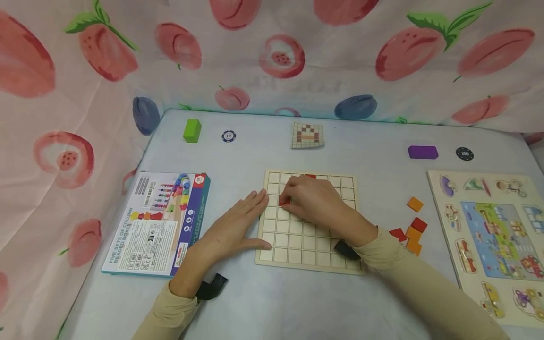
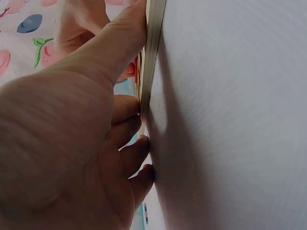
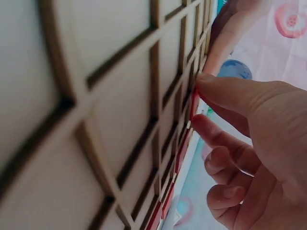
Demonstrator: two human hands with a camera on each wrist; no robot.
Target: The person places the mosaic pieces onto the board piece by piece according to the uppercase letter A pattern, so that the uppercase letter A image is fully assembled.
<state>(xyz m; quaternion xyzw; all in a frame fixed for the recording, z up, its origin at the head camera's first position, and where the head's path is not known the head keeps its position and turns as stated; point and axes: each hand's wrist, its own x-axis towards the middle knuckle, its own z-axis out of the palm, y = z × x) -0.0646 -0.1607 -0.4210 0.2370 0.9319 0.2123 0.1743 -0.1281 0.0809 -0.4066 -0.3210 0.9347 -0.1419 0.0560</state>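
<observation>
A wooden grid board (image 1: pixel 302 257) lies flat on the table. My left hand (image 1: pixel 231 229) rests at its left edge, fingers extended, thumb reaching onto the lower left corner; in the left wrist view the fingertips (image 2: pixel 144 175) are down by the board's side. Over the upper left part of the board, my right hand (image 1: pixel 312 196) pinches a red square tile (image 3: pixel 194 101) between thumb and forefinger, close against the grid. Another red tile (image 1: pixel 311 176) shows at the top row, and the right wrist view has several red tiles (image 3: pixel 182 149) set in the grid, partly hidden from above.
Right of the board lie loose orange tiles (image 1: pixel 414 204) and red tiles (image 1: pixel 419 224). A picture puzzle (image 1: pixel 437 212) is at far right, a boxed bead set (image 1: pixel 157 226) at left. Behind are a pattern card (image 1: pixel 307 135), green block (image 1: pixel 192 131), purple block (image 1: pixel 422 152) and two chips (image 1: pixel 228 136).
</observation>
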